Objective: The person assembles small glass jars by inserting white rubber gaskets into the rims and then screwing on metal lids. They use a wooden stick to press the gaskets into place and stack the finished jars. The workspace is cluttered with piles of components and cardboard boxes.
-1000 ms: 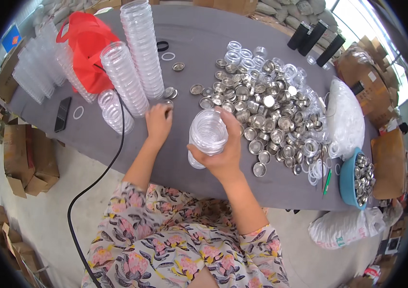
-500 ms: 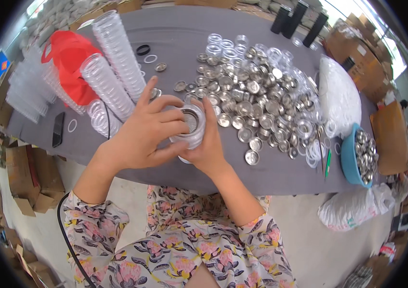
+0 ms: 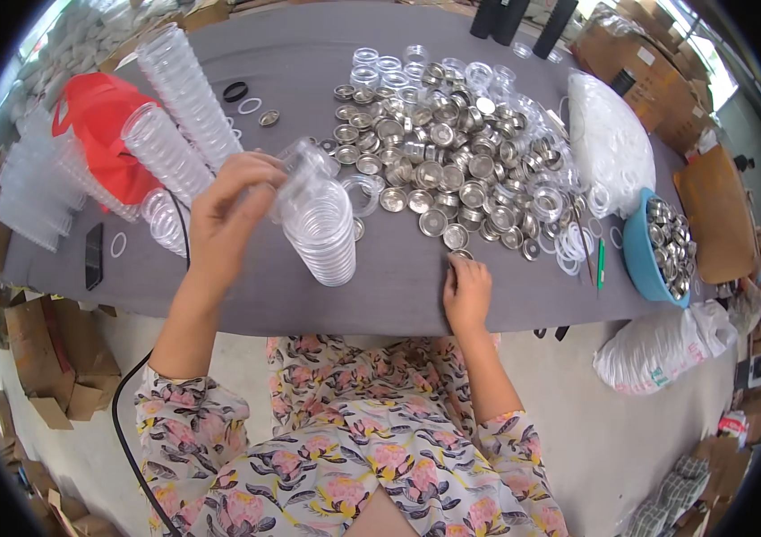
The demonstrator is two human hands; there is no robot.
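My left hand point(image 3: 235, 201) is closed in a pinch on a clear plastic ring point(image 3: 303, 176), smeared by motion. The ring is at the top of a leaning stack of clear plastic rings point(image 3: 327, 249); whether it touches the stack, I cannot tell. To the right, my right hand point(image 3: 467, 295) is near the front of the table, its fingertips closed on a round metal cap point(image 3: 461, 255) that is mostly hidden. Beyond that hand spreads a large heap of silvery metal caps point(image 3: 430, 174). A loose clear ring point(image 3: 362, 194) lies between stack and heap.
Tall clear stacks point(image 3: 185, 94) and a red bag point(image 3: 110, 134) stand at left, near a phone point(image 3: 94, 256) and a dark cable point(image 3: 185, 234). At right are white rings point(image 3: 570, 249), a green pen point(image 3: 601, 262), a blue basin point(image 3: 638, 255) of caps and a plastic bag point(image 3: 609, 143).
My hands have parted from the clear ring with a metal piece inside that they were both around. The right moved right to a metal cap; the left moved left, by the stack's top.
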